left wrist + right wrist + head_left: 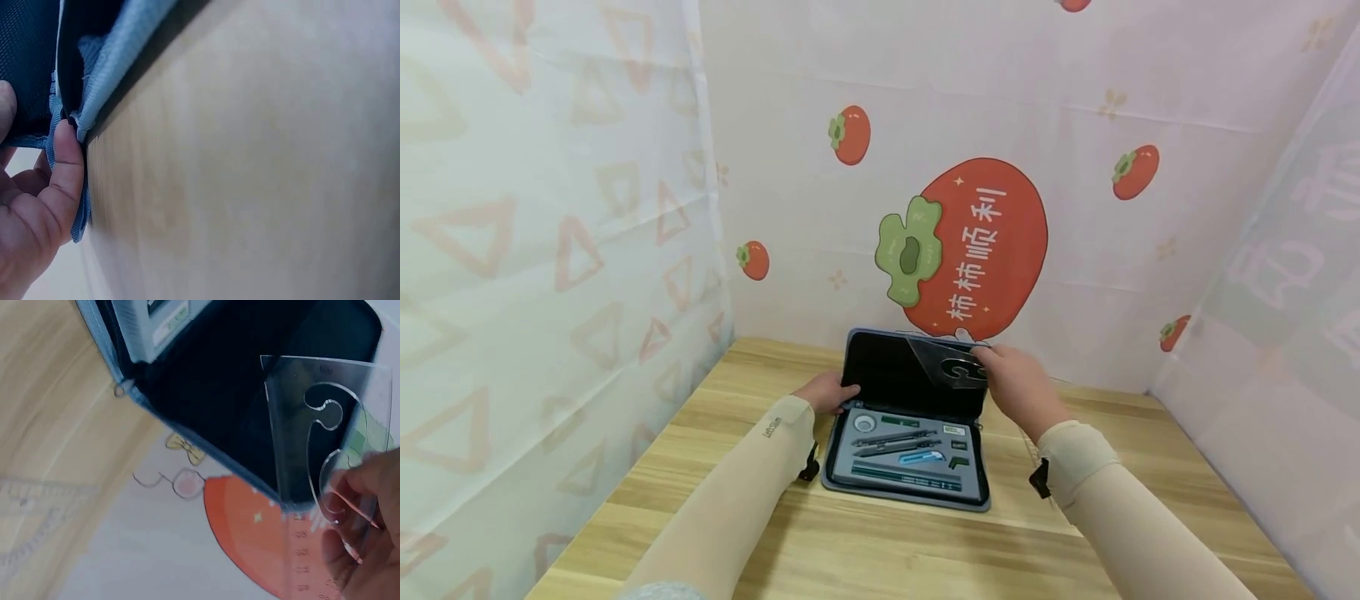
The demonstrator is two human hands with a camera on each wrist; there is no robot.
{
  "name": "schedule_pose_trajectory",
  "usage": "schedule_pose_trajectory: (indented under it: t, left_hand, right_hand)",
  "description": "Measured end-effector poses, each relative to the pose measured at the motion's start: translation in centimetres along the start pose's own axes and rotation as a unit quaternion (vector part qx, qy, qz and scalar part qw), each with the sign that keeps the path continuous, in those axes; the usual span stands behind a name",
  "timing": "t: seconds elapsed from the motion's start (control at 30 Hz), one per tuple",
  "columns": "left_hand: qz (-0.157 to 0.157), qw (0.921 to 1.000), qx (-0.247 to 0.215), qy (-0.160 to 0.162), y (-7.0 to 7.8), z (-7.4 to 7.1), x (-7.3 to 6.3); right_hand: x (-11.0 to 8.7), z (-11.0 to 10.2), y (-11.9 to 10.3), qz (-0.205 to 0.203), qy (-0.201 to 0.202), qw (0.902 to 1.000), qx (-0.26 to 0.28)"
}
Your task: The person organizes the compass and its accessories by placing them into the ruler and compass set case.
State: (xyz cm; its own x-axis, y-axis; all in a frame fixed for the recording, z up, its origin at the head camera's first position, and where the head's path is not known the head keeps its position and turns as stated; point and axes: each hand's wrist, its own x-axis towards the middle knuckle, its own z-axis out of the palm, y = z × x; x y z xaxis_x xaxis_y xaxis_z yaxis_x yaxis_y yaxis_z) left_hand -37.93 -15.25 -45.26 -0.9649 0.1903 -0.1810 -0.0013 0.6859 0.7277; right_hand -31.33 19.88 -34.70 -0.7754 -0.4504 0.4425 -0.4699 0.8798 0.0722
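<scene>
A blue zip case (906, 500) lies unfolded on the table, its black-lined lid (880, 367) raised at the back. My left hand (823, 393) grips the lid's left edge near the hinge, thumb on the inner side; the left wrist view shows its fingers (65, 162) at the blue fabric edge. In my right hand (1024, 390) is a clear set square (290, 425) with a curved cut-out, pinched near one end. It overlaps the lid's upper right corner. The grey tray (842, 454) of the case carries compasses (895, 444), a blue utility knife (921, 457) and a green ruler (906, 477).
Also in the tray are a white round roll (864, 423) and several small green pieces. Another clear measuring tool with scale marks (37, 519) lies on the wooden table (865, 550), right of the case. Printed cloth walls (790, 167) stand behind and at both sides.
</scene>
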Motion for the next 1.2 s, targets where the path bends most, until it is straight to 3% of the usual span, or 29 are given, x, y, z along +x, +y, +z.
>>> schedule_pose_trajectory:
  t: [0.17, 0.4, 0.57, 0.73, 1.2]
  left_hand:
    - [0.0, 0.9999, 0.012, 0.007, 0.2, 0.1, -0.2]
    - [-0.006, 0.9995, 0.03, 0.003, 0.3, 0.4, -0.3]
    - [-0.004, 0.9993, 0.038, 0.001, 0.2, 0.3, -0.1]
    - [0.001, 0.9993, 0.037, 0.001, 0.1, 0.2, -0.1]
    - [0.011, 0.9989, 0.044, -0.001, -0.3, 0.1, 0.4]
  right_hand:
    - [1.0, 1.4, -1.3, -0.007, 0.015, 0.9998, 0.014]
    - [2.6, 3.1, -3.9, 0.005, -0.032, 0.999, 0.031]
    - [3.3, 4.4, -5.0, 0.034, -0.031, 0.9913, 0.123]
    - [3.9, 6.0, -5.5, 0.043, -0.011, 0.9762, 0.212]
    - [4.6, 9.2, -6.4, 0.014, 0.092, 0.9521, 0.291]
